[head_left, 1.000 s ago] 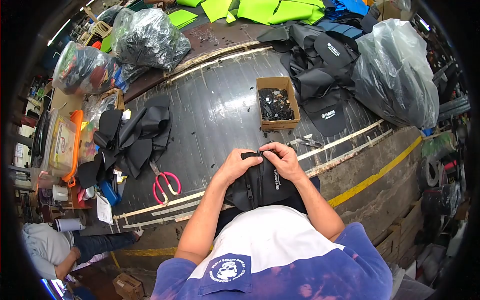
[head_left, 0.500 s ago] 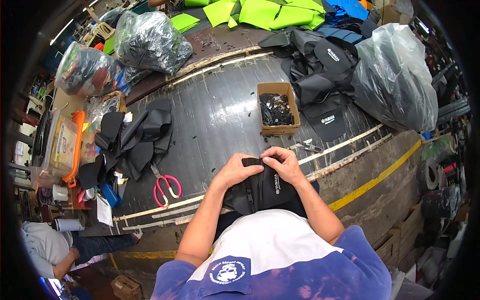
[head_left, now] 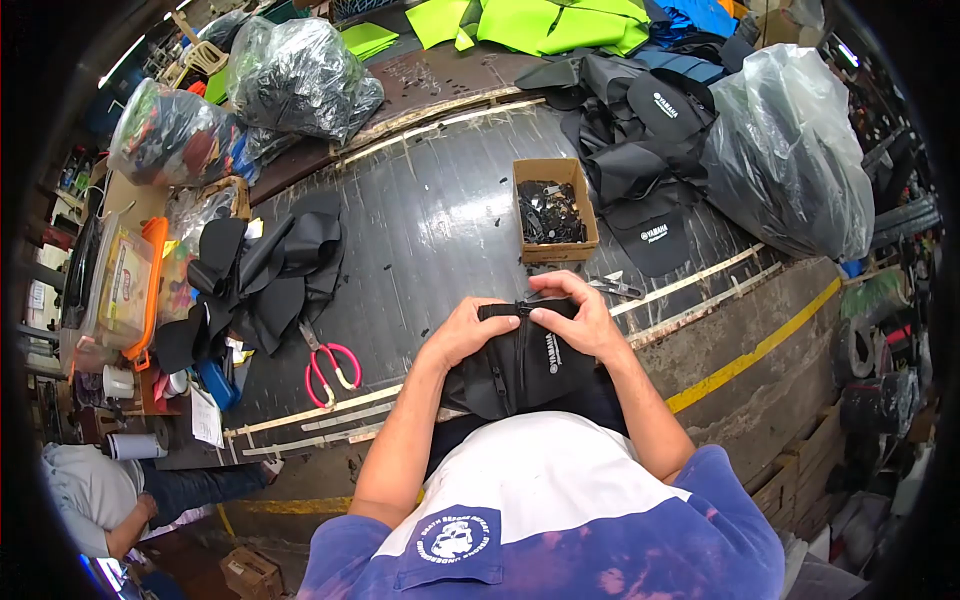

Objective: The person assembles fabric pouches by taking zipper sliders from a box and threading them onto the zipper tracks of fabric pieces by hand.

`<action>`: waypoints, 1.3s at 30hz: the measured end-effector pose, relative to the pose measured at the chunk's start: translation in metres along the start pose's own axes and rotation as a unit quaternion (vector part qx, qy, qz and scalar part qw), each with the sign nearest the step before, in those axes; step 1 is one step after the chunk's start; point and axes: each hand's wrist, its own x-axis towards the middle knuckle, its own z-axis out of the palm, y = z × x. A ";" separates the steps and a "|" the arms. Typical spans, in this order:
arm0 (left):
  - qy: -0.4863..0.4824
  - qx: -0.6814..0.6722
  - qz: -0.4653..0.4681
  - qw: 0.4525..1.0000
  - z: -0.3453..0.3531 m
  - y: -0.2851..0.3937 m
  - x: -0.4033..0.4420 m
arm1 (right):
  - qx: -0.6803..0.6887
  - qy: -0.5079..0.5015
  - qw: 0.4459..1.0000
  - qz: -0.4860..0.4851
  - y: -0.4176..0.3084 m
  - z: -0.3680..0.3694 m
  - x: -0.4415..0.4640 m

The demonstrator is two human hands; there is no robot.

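Currently: black pouch (head_left: 538,380), one, at near edge of worktop (head_left: 420,220); left hand (head_left: 466,332) and right hand (head_left: 580,320), each grip pinched on pouch top. Logo (head_left: 554,355) and zip (head_left: 497,372) present; top apparently unfinished; black pieces (head_left: 630,150) beyond lie loose.

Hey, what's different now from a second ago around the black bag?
The right hand's forefinger has lifted away from its thumb, opening the pinch at the bag's top edge. The left hand still grips that edge; the scissors and cardboard box stayed put.
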 end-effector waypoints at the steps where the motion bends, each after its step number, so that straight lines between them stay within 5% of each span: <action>1: 0.001 -0.001 0.000 1.000 0.001 0.001 -0.001 | -0.051 0.035 0.996 -0.068 -0.001 -0.002 -0.001; 9: 0.017 -0.090 -0.053 0.994 0.006 0.012 -0.008 | -0.229 0.021 0.968 -0.100 -0.033 -0.003 -0.012; 39: 0.095 -0.033 -0.026 0.995 0.012 0.008 -0.005 | -0.242 -0.088 0.958 -0.126 -0.044 0.000 -0.016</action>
